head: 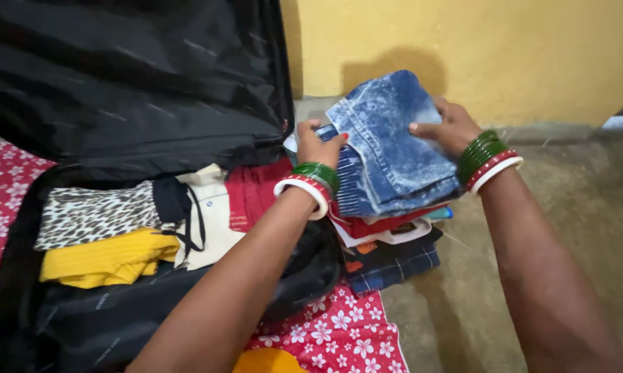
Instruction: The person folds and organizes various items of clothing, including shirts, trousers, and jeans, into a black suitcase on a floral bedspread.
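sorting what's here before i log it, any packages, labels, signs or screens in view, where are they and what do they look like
No packages, signs or screens in view.
Possible small label: a pale patch on the white and red garment in the stack under the folded jeans, too small to be sure.
Left hand and right hand hold the jeans beside the open black suitcase.

Both arms reach forward, left hand (318, 146) and right hand (451, 127) fingers curled closed.
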